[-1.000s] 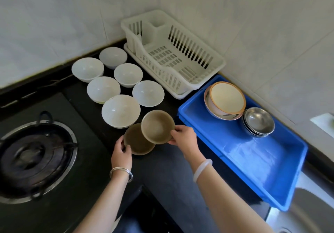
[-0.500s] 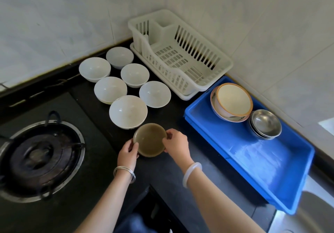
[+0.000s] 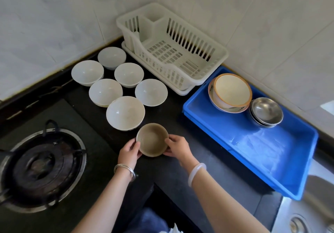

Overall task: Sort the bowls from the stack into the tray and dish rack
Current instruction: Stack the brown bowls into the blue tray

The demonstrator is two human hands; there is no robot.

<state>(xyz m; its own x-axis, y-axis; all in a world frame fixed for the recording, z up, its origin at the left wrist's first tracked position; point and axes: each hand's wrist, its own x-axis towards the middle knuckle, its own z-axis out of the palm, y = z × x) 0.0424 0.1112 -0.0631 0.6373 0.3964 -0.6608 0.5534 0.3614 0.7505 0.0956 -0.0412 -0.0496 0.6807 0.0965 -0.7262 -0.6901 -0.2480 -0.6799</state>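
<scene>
Low in the frame's centre, the left hand (image 3: 128, 153) and right hand (image 3: 179, 148) reach forward, forearms converging, fingers curled around opposite sides of the brown bowl (image 3: 152, 139) on the counter (image 3: 180, 175)

Six white bowls (image 3: 125, 112) stand on the counter (image 3: 180, 171), far left. One brown bowl (image 3: 152, 139) shows nearer; whether another nests beneath cannot be told. One dish rack (image 3: 163, 51). One blue tray (image 3: 253, 151), holding two nested patterned bowls (image 3: 231, 90) and at least three stacked steel bowls (image 3: 265, 111). One gas burner (image 3: 39, 166).
</scene>
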